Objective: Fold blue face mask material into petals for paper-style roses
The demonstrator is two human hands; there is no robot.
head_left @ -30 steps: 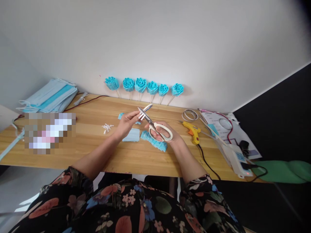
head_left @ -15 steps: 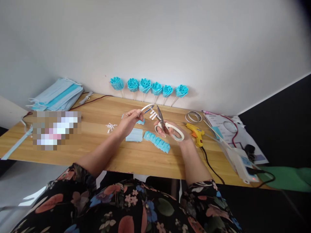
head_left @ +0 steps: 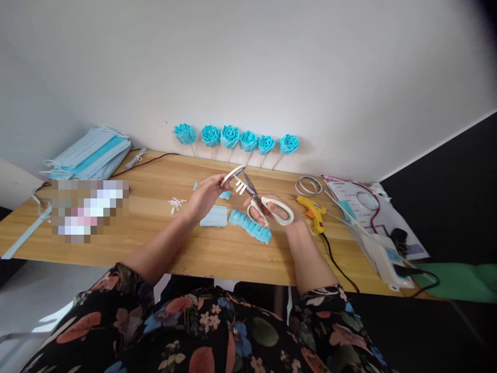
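My left hand [head_left: 209, 192] pinches a narrow white strip [head_left: 232, 174] that curves up toward the scissor tips. My right hand [head_left: 277, 207] has its fingers through the white handles of the scissors [head_left: 253, 192], whose blades are slightly apart, with the strip's end at the tips. Several short white pieces [head_left: 240, 185] hang side by side along one blade. On the table below lie a folded light-blue mask piece [head_left: 213, 216] and a row of pleated blue pieces [head_left: 250, 227]. A small blue piece [head_left: 224, 195] is partly hidden by my left hand.
Several blue flowers on sticks [head_left: 230, 137] lean against the wall. Masks [head_left: 87, 155] are stacked at the far left; small white scraps [head_left: 177, 205] lie nearer. To the right are a yellow glue gun [head_left: 315, 212], a white coil [head_left: 308, 185], papers [head_left: 402, 238] and a power strip [head_left: 390, 264].
The scissor blades have opened wider and tilted left, and the strip's end now lies at their tips. The white pieces on the blade shifted slightly left with it.
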